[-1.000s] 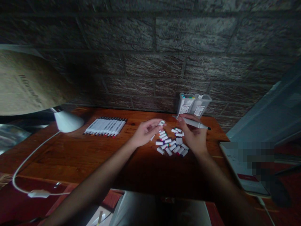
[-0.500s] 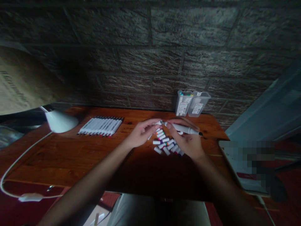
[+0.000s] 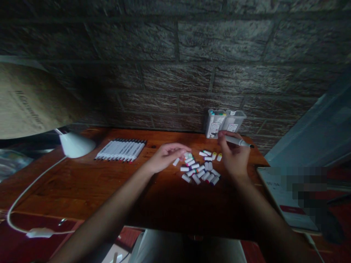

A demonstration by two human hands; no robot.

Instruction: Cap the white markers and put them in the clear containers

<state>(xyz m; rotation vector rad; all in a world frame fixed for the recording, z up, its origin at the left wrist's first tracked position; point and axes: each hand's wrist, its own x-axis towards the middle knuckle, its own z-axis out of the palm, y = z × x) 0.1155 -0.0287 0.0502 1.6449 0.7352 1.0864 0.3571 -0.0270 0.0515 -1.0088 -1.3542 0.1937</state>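
In my right hand (image 3: 236, 155) is a white marker (image 3: 233, 140), held at a slant with a dark end to the right. Its other end reaches in front of a clear plastic case. My left hand (image 3: 166, 157) is over the left edge of a pile of loose marker caps (image 3: 193, 166). Its thumb and fingers are pinched on a small pale marker cap (image 3: 188, 155), partly hidden by the fingertips. The caps are white with coloured bands; several lie between my hands, two of them yellow-banded near my right hand.
A row of white markers (image 3: 120, 149) lies to the left. Two clear plastic cases (image 3: 236, 118) stand by the brick wall; the left one holds some markers. A lamp base (image 3: 78, 144) with a cord is at far left. A laptop (image 3: 290, 204) sits at the right edge.
My hands have moved apart. The marker has gone right and up with my right hand, away from the cap at my left fingers. More of the loose caps now show.
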